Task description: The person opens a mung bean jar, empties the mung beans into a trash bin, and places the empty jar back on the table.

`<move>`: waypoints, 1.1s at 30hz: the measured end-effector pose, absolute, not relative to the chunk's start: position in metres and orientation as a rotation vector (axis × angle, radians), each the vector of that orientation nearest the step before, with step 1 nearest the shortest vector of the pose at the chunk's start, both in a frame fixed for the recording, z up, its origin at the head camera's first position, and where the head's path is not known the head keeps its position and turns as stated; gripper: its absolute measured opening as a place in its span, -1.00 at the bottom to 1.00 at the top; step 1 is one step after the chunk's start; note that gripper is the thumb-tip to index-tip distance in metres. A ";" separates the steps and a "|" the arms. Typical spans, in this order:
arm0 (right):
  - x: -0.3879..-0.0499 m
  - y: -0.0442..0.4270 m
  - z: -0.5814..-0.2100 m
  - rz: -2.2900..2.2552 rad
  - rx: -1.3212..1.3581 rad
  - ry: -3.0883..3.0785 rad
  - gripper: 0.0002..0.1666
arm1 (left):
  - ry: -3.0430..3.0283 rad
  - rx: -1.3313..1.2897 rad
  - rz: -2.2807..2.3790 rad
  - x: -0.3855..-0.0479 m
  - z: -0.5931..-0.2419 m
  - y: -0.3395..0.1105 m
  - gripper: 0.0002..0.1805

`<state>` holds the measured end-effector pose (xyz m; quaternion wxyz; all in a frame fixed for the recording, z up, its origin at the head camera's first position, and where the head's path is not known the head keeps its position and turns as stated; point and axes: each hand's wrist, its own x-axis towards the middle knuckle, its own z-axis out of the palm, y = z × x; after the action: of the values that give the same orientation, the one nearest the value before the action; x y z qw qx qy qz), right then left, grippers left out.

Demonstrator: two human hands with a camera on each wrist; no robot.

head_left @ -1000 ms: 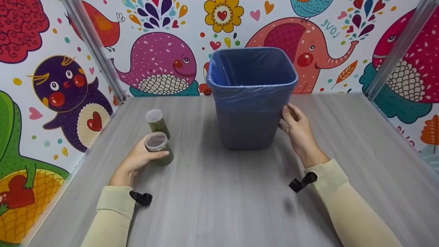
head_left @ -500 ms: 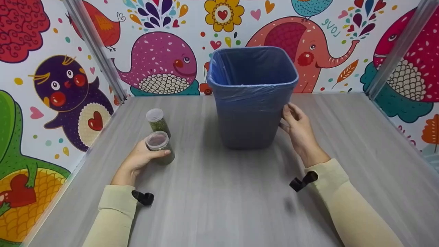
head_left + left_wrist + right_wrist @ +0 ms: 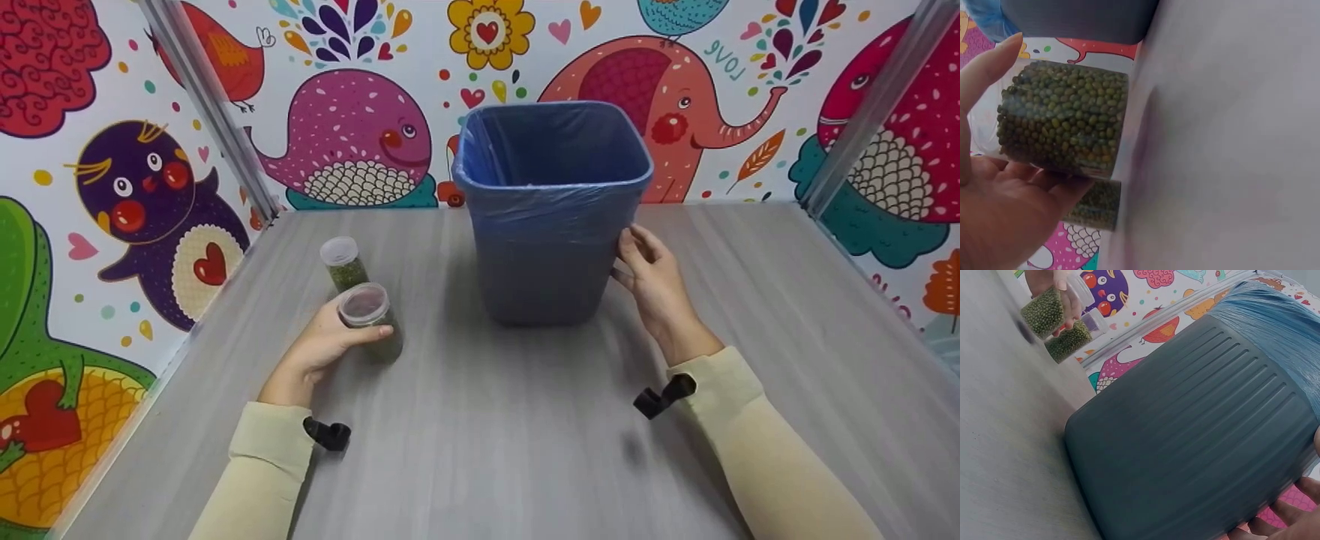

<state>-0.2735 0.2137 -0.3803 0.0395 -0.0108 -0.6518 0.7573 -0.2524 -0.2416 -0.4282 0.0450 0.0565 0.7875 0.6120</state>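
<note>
1. I see the left hand [image 3: 324,341] with fingers curled round an upright mung-bean jar [image 3: 1064,115], apparently just above the worktop [image 3: 465,450].
2. The lined wastebin [image 3: 544,262] stands to its right, farther; the right hand [image 3: 661,296] touches the bin's right side, fingers loosely spread.
3. A second jar [image 3: 349,274] stands just beyond.

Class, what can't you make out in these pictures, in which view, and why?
Head view: the floor of the bin, hidden by its front wall.
Head view: most fingers of the left hand, behind the front jar.
Head view: the base of the rear jar, behind the front jar.
Right wrist view: part of the right hand, cut off by the picture's edge.
</note>
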 end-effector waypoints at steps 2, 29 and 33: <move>-0.274 0.214 -0.380 2.319 -0.033 -1.994 -0.03 | 2.404 0.200 1.875 -0.253 -0.428 -0.235 -0.08; -0.273 0.214 -0.380 2.305 -0.029 -2.021 -0.03 | 2.268 0.539 1.739 -0.244 -0.426 -0.100 -0.10; -0.274 0.214 -0.381 2.299 -0.024 -2.013 -0.06 | 2.280 0.588 1.715 -0.245 -0.429 -0.082 -0.13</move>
<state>-0.2737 0.2136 -0.3807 0.0428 -0.0079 -0.6580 0.7517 -0.2451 -0.0821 -0.4290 0.1141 0.2004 0.7776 0.5849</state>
